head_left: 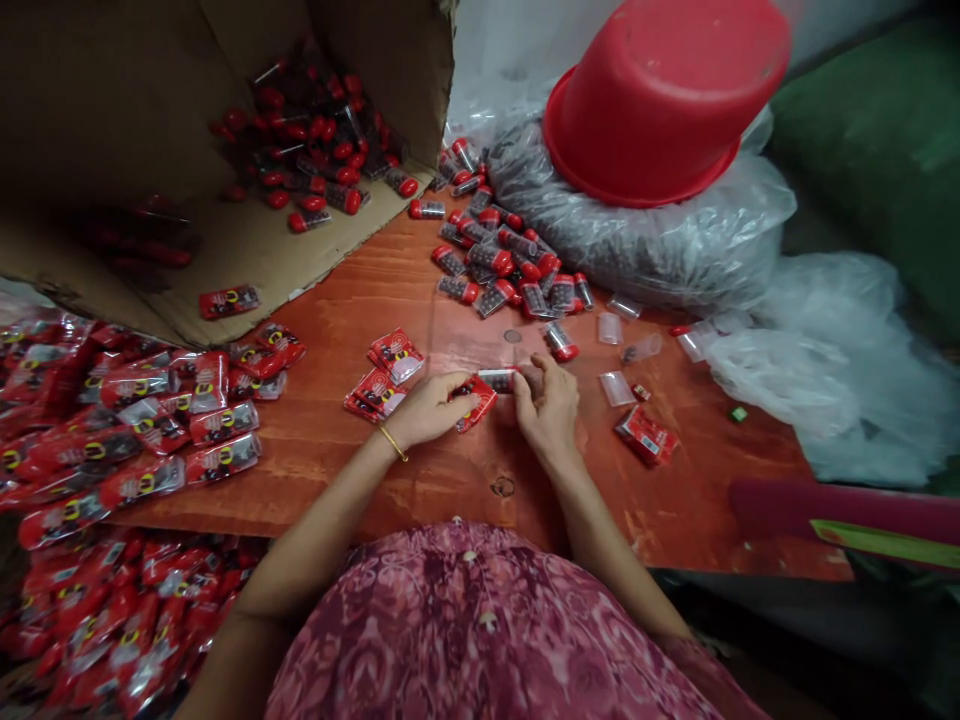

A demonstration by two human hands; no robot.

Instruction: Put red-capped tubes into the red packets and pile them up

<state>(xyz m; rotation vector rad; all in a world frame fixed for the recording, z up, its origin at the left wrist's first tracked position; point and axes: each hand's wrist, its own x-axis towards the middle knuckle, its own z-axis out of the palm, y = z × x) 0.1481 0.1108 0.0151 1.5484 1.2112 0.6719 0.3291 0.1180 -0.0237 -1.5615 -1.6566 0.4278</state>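
Observation:
My left hand (429, 408) is closed on a red printed packet (475, 399) near the middle of the reddish wooden board (360, 440). My right hand (550, 405) pinches a small clear vial with a red cap (498, 379) at the packet's open end. A gold bangle sits on my left wrist. Just left of my hands lie a few more empty red packets (384, 378). Beyond my hands lies a heap of red-capped vials (501, 262).
An open cardboard box (247, 240) on its side at the back left holds more vials. Filled red packets (135, 420) pile up at the left and spill below. A red basin (660, 100) rests on clear plastic bags (675, 240) at the right. Another red packet (646, 435) lies right of my hands.

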